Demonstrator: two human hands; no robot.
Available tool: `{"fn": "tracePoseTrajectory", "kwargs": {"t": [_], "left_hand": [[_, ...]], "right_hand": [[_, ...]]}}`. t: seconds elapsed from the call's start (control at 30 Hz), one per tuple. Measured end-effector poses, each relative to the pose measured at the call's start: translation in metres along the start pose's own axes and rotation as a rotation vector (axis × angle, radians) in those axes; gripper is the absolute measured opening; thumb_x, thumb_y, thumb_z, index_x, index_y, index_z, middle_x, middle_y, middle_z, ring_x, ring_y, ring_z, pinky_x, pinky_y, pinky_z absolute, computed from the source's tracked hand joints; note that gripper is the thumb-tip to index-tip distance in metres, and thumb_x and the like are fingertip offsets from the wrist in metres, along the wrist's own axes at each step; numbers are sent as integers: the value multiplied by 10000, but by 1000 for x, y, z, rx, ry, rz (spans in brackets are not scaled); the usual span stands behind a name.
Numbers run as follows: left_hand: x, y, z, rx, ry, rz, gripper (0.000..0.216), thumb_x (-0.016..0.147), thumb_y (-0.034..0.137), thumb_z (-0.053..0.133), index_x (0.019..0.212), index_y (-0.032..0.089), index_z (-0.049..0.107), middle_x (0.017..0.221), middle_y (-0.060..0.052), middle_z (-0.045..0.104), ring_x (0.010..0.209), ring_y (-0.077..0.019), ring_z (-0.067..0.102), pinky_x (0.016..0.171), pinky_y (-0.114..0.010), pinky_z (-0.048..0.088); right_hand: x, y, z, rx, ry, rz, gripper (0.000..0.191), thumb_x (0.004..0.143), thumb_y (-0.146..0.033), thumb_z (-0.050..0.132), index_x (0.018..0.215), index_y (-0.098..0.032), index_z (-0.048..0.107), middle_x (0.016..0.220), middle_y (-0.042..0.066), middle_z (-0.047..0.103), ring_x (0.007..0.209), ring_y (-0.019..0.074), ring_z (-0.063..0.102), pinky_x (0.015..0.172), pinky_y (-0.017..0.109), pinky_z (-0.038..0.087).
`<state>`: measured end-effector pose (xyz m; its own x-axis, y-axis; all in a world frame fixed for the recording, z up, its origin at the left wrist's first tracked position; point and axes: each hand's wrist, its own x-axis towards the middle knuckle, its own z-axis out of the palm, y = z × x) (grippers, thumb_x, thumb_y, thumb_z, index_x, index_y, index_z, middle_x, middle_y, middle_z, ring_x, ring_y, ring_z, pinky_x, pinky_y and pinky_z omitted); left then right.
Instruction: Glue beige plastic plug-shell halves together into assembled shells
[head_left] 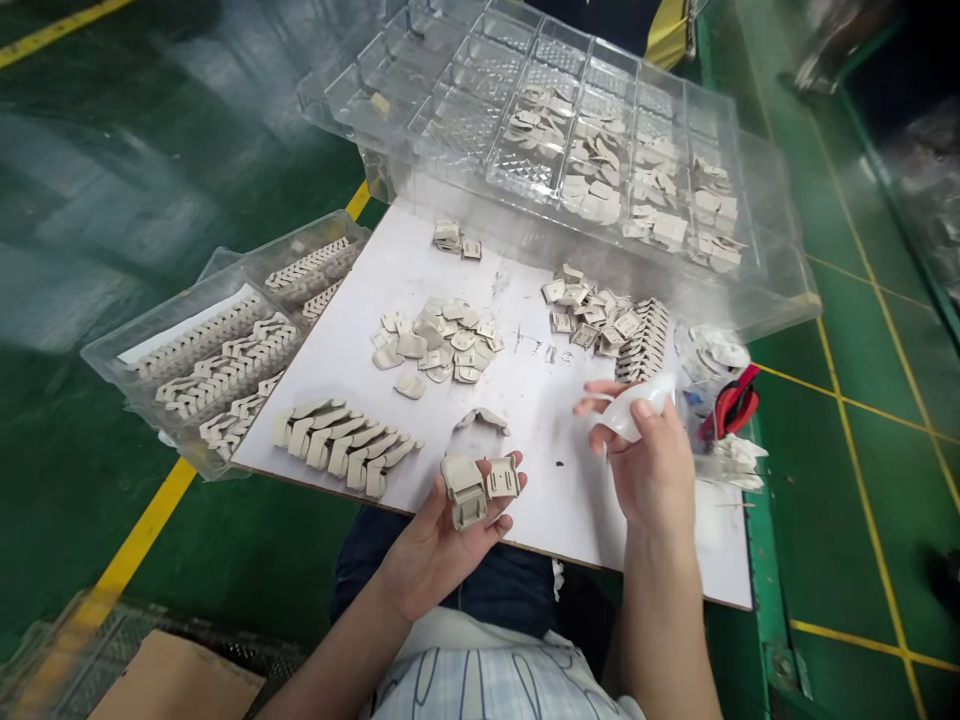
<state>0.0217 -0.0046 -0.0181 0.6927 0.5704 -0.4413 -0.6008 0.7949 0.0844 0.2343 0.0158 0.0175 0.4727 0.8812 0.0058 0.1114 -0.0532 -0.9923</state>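
Observation:
My left hand (450, 545) is closed on beige plastic clips near the board's front edge: a hinged clip (466, 490) by the thumb and a slotted clip piece (502, 478) at the fingertips. My right hand (649, 450) pinches a white, translucent flexible piece (636, 408) between thumb and fingers; its exact kind is unclear. Just beyond the left hand, an angled beige part (484, 420) lies alone. A row of nested assembled clips (349, 440) stands at the board's left front. A pile of flat beige pieces (439, 340) lies mid-board.
Slotted pieces (592, 310) lie heaped beside a stacked row (645, 340) at right. A clear compartment tray (525, 170) with parts overhangs the white board's (540, 410) back. Another clear tray (120, 350) with clip rows stands left. Red-handled pliers (731, 405) rest at right.

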Motion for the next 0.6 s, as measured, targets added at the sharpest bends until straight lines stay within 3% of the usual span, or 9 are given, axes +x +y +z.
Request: {"fn": "tracePoseTrajectory", "kwargs": {"t": [0.07, 0.2, 0.33, 0.47, 0.6], "left_hand": [[1, 1, 0, 0, -4, 3, 330, 755, 574, 809, 957, 313, 828, 1383, -64, 667, 1389, -282, 483, 901, -297, 403], [2, 1, 0, 9, -9, 0, 333, 748, 583, 810, 947, 318, 836, 1392, -58, 667, 1348, -274, 514, 870, -280, 401], [2, 0, -1, 29, 16, 15, 374, 740, 601, 807, 978, 314, 834, 1424, -63, 648, 1365, -284, 487, 858, -282, 398], [2, -1, -3, 38, 23, 23, 402, 751, 616, 791, 994, 298, 828, 1439, -55, 635, 1371, -280, 464, 864, -283, 394], [2, -2, -5, 44, 1, 34, 389, 788, 613, 759, 1007, 298, 821, 1434, -50, 637, 1381, -275, 443, 888, -292, 396]], "right_hand": [[-9, -2, -5, 84, -41, 44, 293, 902, -525, 611, 953, -248, 528, 775, -11, 600, 537, 122, 512, 447, 236, 333], [-13, 0, -4, 152, -64, 50, 468, 815, -639, 678, 724, -250, 434, 519, -89, 343, 430, 92, 290, 414, 239, 276], [-10, -4, 11, 223, -53, 96, 471, 868, -652, 600, 704, -243, 435, 607, -61, 344, 484, 104, 304, 428, 251, 278], [-15, -6, 21, 204, 54, -66, 487, 871, -559, 679, 635, -222, 417, 640, -56, 300, 537, 104, 311, 486, 261, 286], [-24, 0, 22, 18, 33, -168, 511, 865, -535, 685, 583, -224, 394, 607, -44, 308, 563, 125, 354, 519, 291, 291]]}}
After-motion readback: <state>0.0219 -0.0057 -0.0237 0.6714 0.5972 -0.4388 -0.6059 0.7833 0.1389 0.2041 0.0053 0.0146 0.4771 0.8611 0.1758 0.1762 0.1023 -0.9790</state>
